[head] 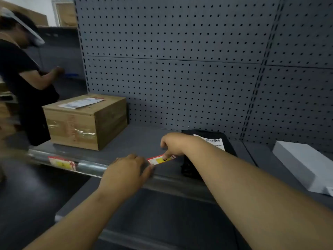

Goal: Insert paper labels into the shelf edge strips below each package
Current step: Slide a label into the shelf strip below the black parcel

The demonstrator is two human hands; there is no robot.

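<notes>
A red, white and yellow paper label [161, 160] lies at the shelf's front edge, left of a black package [209, 141] with a white barcode sticker. My right hand [173, 144] pinches the label from above with its fingertips. My left hand [128, 173] rests on the clear edge strip [90, 167], its fingertips at the label's left end. Another red and yellow label [62, 163] sits in the strip below a cardboard box [84, 121].
A white flat box [304, 164] lies on the shelf at the right. A grey pegboard wall [171, 60] backs the shelf. Another person in black [21, 78] stands at the left end. A lower shelf [153, 222] juts out below.
</notes>
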